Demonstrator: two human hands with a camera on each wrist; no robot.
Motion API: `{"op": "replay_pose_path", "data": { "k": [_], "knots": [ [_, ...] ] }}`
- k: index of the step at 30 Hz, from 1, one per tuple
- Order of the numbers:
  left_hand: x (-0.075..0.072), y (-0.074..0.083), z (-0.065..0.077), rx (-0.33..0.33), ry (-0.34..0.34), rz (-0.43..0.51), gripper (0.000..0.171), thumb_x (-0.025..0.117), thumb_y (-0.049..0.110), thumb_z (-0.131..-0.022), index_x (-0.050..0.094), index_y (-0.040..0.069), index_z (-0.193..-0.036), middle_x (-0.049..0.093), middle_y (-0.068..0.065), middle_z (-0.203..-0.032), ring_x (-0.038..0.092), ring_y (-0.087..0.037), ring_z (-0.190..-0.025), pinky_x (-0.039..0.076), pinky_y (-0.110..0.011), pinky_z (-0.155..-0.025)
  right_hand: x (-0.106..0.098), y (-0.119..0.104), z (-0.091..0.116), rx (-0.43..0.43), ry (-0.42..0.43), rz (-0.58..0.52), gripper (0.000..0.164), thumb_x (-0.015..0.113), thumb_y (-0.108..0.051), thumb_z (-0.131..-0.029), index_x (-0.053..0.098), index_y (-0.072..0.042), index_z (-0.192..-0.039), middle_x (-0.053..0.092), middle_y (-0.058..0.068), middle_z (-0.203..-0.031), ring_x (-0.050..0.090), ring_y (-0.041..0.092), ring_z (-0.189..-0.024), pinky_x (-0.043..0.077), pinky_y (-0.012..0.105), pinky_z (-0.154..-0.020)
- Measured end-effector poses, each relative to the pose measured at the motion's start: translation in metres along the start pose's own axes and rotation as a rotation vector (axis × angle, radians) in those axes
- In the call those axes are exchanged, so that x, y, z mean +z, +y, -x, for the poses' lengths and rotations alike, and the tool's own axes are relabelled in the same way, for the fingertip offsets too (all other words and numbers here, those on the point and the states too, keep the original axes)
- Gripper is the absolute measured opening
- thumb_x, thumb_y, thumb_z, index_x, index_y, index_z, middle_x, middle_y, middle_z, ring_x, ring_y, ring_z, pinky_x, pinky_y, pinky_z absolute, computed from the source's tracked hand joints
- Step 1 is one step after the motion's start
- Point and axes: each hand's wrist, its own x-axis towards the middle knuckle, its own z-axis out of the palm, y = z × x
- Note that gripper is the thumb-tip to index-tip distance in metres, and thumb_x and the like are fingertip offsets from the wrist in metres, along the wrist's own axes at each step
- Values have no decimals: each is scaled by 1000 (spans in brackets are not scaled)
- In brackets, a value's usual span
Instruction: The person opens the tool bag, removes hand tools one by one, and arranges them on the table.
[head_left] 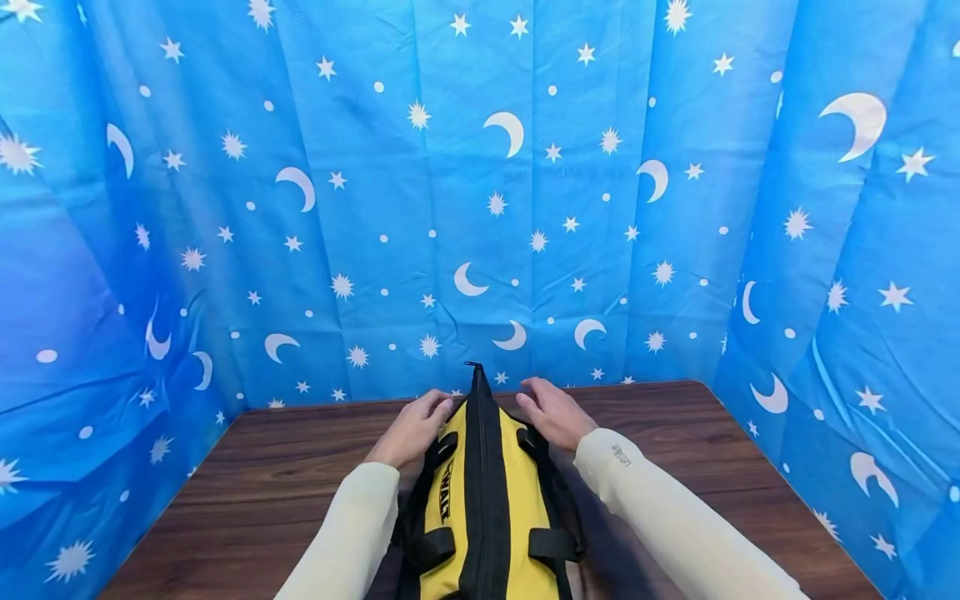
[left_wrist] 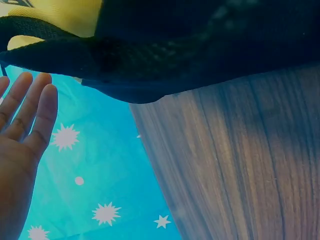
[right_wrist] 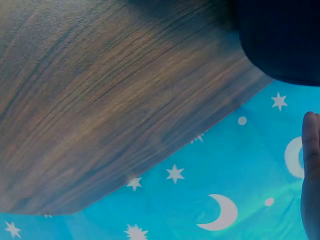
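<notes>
A yellow and black tool bag (head_left: 525, 492) with WALT lettering on its left side stands lengthwise on the table. Its black zipper (head_left: 482, 475) runs closed along the top, and the zipper's far end sticks up in a peak. Beside the bag's far left end is my left hand (head_left: 412, 427); the left wrist view shows its fingers (left_wrist: 44, 112) extended, close to a black strap (left_wrist: 55, 55). On the other side, my right hand (head_left: 557, 414) has its fingers straight near the far right end. In the right wrist view only the edge of that hand (right_wrist: 311, 180) shows, below the bag's dark end (right_wrist: 285, 40).
The dark wood-grain table (head_left: 277, 475) extends to both sides of the bag. Blue cloth (head_left: 375, 192) with white moons and stars hangs behind the table and along both sides. Black handle straps (head_left: 555, 543) loop out from the bag's sides.
</notes>
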Motion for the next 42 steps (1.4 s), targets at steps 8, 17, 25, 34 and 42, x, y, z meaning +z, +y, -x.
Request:
{"op": "replay_pose_path", "data": {
  "k": [8, 17, 25, 34, 42],
  "knots": [
    [4, -4, -19, -5, -38, -11, 28, 35, 32, -91, 50, 20, -112, 51, 3, -106, 49, -13, -91, 40, -36, -78, 11, -12, -15, -6, -28, 2, 45, 33, -43, -89, 41, -16, -124, 44, 1, -121, 45, 16, -105, 34, 38, -89],
    [3, -2, -40, -17, -76, -43, 28, 34, 27, -92, 46, 16, -115, 51, -1, -104, 50, -15, -83, 41, -32, -70, 13, -19, -38, -18, -27, 35, 42, 33, -38, -90, 42, -12, -122, 46, 1, -117, 46, 15, -101, 37, 36, -88],
    [6, 0, -64, -40, -92, -28, 30, 33, 24, -93, 46, 12, -117, 51, -5, -108, 50, -17, -94, 40, -38, -80, 9, -28, -61, -63, -5, 118, 34, 34, -33, -90, 45, -14, -116, 49, -1, -109, 49, 11, -93, 41, 31, -82],
    [9, -5, -86, -21, -107, -88, 34, 34, 21, -93, 46, 7, -121, 47, -8, -118, 42, -22, -108, 33, -41, -89, 6, -49, -84, -33, -13, 185, 22, 40, -25, -90, 50, -16, -108, 51, -3, -99, 50, 11, -87, 41, 30, -80],
    [10, -9, -104, 8, -179, -40, 34, 31, 19, -94, 42, 13, -126, 43, -5, -124, 40, -19, -112, 33, -40, -90, 6, -60, -107, 9, -61, 263, 21, 42, -26, -89, 56, -15, -102, 46, -4, -89, 48, 11, -80, 42, 28, -75]
  ]
}}
